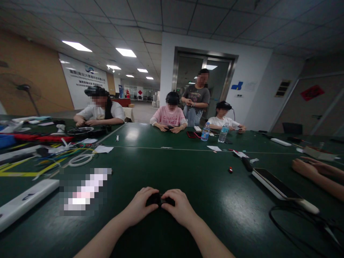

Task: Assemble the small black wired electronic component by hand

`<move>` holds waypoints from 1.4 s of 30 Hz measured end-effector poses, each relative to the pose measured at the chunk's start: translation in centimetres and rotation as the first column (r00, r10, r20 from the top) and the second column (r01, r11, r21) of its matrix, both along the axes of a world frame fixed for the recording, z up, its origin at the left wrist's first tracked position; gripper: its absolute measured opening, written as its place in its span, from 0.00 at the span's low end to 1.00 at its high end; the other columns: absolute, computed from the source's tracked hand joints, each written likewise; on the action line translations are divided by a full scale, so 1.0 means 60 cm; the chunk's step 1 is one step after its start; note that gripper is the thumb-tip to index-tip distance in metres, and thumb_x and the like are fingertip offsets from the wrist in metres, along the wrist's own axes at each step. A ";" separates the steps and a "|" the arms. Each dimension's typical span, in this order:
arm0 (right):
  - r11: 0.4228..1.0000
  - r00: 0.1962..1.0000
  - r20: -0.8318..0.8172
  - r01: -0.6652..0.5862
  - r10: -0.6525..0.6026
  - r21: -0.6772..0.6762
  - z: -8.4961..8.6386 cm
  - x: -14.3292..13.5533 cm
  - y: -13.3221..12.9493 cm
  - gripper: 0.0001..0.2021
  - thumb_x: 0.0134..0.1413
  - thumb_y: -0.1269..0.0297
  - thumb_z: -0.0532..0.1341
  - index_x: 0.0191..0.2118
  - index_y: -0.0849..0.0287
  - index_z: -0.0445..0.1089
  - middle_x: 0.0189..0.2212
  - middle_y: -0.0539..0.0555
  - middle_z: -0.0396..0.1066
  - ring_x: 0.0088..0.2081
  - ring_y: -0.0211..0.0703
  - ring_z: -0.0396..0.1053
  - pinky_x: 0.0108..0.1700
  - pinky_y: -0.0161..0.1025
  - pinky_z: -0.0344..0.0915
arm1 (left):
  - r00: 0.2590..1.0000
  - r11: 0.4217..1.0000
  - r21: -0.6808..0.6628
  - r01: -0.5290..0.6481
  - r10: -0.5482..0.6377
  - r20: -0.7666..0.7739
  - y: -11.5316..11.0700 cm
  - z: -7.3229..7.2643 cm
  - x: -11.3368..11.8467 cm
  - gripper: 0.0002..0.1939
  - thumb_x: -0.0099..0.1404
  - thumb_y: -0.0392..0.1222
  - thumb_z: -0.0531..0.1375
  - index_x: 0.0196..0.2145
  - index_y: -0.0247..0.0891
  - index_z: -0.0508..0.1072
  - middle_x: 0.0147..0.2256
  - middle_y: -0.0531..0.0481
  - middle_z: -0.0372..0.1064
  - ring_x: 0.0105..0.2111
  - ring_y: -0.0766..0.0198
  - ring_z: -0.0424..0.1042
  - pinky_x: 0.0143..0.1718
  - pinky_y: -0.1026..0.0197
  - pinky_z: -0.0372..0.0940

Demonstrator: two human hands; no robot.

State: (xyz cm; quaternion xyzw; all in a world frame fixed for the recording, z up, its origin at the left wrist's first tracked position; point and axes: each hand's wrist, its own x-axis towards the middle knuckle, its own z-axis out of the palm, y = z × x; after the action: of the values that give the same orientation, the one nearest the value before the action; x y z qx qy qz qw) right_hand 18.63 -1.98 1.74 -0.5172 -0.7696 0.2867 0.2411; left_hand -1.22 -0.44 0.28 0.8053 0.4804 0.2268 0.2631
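Note:
Low over the green table (129, 233), right in front of me, both of my hands close on a small black object (160, 199). My left hand (141, 205) grips its left end between thumb and fingers. On the right end, my right hand (179, 206) has the same kind of pinch. My fingers cover most of the black object, so its kind cannot be made out, nor whether it is one piece or two parts touching.
Left lie a white power strip (25, 202), a blurred-out flat item (86, 191) and a coiled white cable (80, 160). To the right are a dark-screened phone (276, 183), black cables (298, 222) and another person's hands (309, 168). Two bottles (205, 132) stand farther back near seated people.

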 end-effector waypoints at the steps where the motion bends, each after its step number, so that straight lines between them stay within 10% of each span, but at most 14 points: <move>1: 1.000 1.000 -0.006 0.003 -0.003 -0.005 0.001 0.000 -0.001 0.10 0.49 0.61 0.61 0.40 0.47 0.69 0.44 0.46 0.68 0.50 0.44 0.60 0.53 0.44 0.53 | 1.000 1.000 -0.003 -0.001 0.001 -0.001 0.000 0.000 0.000 0.21 0.55 0.43 0.59 0.48 0.42 0.67 0.47 0.47 0.66 0.48 0.55 0.63 0.51 0.54 0.57; 42: 0.960 0.925 -0.281 0.278 -0.256 0.039 0.029 0.057 0.003 0.11 0.51 0.61 0.57 0.42 0.54 0.66 0.42 0.53 0.67 0.47 0.46 0.64 0.51 0.47 0.61 | 1.000 1.000 -0.025 0.000 0.000 0.014 -0.004 0.001 -0.005 0.20 0.57 0.42 0.59 0.48 0.43 0.66 0.48 0.46 0.65 0.49 0.56 0.63 0.52 0.52 0.57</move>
State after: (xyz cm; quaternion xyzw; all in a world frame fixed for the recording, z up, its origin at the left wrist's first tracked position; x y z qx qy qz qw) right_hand 22.08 -1.81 3.48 -0.5628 -0.6620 0.2894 0.4015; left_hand -1.51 -0.65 0.31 0.8004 0.4814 0.2264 0.2763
